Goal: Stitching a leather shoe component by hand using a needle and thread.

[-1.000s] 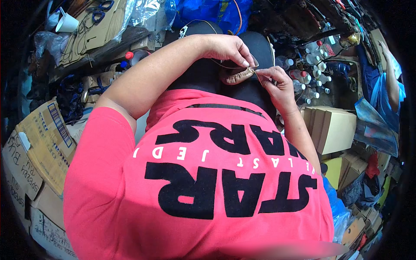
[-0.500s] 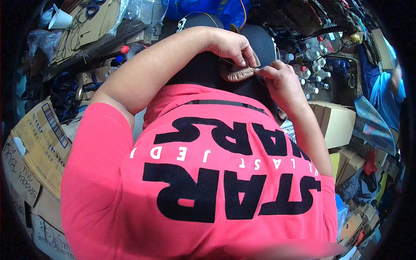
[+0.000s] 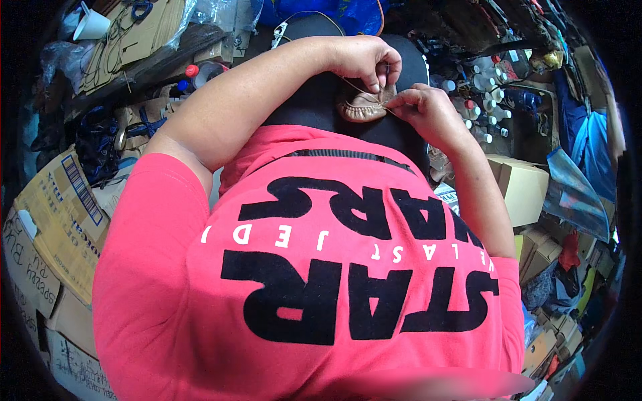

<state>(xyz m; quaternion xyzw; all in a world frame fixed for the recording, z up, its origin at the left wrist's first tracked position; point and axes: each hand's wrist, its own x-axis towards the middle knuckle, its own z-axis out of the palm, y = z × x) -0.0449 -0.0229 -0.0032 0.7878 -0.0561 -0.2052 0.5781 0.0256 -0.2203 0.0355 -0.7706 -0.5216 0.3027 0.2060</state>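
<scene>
A small brown leather moccasin upper [image 3: 361,111] with a gathered, puckered toe seam rests on my dark-clad lap. A thin light thread [image 3: 356,85] runs to its seam. My left hand [image 3: 370,63] is above the upper, fingers curled, thumb and finger pinched on the thread close to the leather. From the right, my right hand [image 3: 428,112] reaches in with thumb and forefinger pinched at the seam, where the thread meets the leather. Its fingertips hide the exact grip. Part of the upper's far side is behind my left fingers.
Plastic bottles [image 3: 483,83] cluster on the right, beyond a cardboard box [image 3: 518,190]. Flattened cardboard [image 3: 144,40] and a white cup [image 3: 92,25] lie at the far left. More cartons [image 3: 63,220] stand near my left elbow. A blue bag [image 3: 301,9] sits beyond my knees.
My left hand has lifted slightly away from the seam, and the thread shows more plainly. My right hand has shifted a little left and up. The moccasin upper has turned slightly.
</scene>
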